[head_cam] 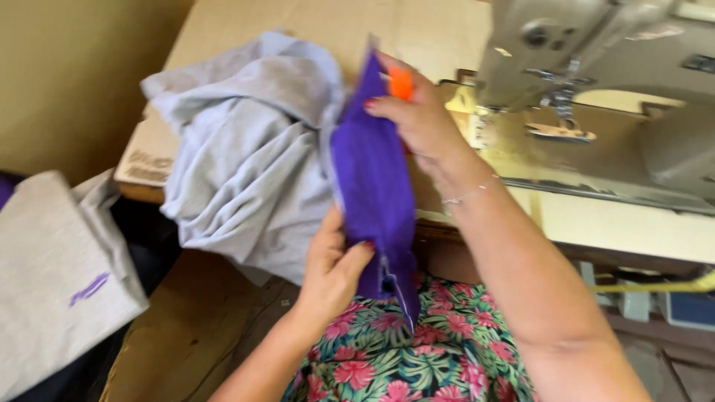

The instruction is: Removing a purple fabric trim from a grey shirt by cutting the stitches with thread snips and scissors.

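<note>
Purple fabric strip (375,179) stretched upright just left of the sewing machine (596,67), sewn along the edge of a grey garment (246,156) bunched on the counter (417,30). Left hand (331,272) pinching the strip's lower end, grip closed on it. Right hand (421,112) clamped on the upper end, also holding a small orange tool (401,83). Farther left of the machine, a folded grey piece (52,275) bearing a small slanted purple mark (90,288). Below the strip, floral clothing (417,357).
</note>
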